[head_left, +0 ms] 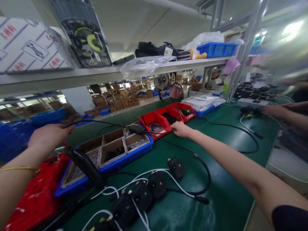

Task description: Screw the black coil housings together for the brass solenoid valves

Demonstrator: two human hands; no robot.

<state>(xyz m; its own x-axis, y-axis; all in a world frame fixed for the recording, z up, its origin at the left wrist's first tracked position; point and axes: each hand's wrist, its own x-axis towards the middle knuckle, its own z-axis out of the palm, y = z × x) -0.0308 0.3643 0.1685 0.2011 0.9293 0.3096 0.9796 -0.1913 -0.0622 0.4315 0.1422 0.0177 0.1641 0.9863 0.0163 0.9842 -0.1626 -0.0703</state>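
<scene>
My left hand (49, 137) is raised at the left, fingers pinched on a thin black cable (96, 121). This cable stretches right to a small dark inline box (136, 129) above the parts tray. At the front of the red bins, my right hand (181, 129) has its fingers closed, and the cable appears to run into them. Below, several black round-bodied units (176, 167) with white leads lie on the green table (231, 179). A black rod-shaped tool (85, 165) with a reddish end slants beneath my left hand.
A blue tray (130, 162) holds cardboard compartments of small parts. Red bins (156, 120) stand behind it. Red material (36, 189) lies at left. Overhead runs a shelf (106, 74) with boxes and a blue crate (216, 50). Another person's hand (275, 110) is at the right.
</scene>
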